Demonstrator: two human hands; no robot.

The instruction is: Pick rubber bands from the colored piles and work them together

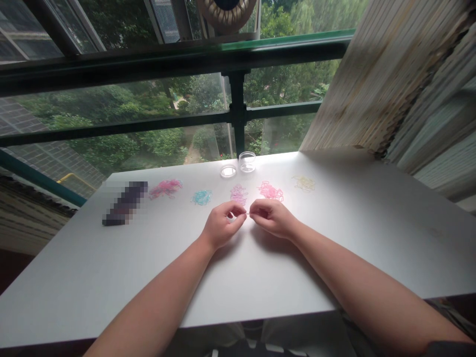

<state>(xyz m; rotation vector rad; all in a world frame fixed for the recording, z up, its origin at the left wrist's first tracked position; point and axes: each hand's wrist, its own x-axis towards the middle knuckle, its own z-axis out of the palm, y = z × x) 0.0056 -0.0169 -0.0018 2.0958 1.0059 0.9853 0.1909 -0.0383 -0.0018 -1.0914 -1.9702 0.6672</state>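
My left hand (pixel 226 224) and my right hand (pixel 272 217) meet just above the table, thumb and index finger of each pinched together. A thin, pale rubber band (pixel 248 213) spans the small gap between the fingertips, gripped at both ends; most of it is hidden. Right behind my hands lie a lilac pile of rubber bands (pixel 238 193) and a bright pink pile (pixel 271 190). Farther left are a turquoise pile (pixel 202 197) and a mixed, mostly pink pile (pixel 165 189). To the right sits a pale yellow pile (pixel 304 183).
A transparent round jar (pixel 247 162) stands at the back of the white table (pixel 238 277), with its round lid (pixel 228 171) beside it. A dark, pixelated object (pixel 125 203) lies at the left. Behind the table are a window with a green rail (pixel 282 45) and a curtain (pixel 357 84).
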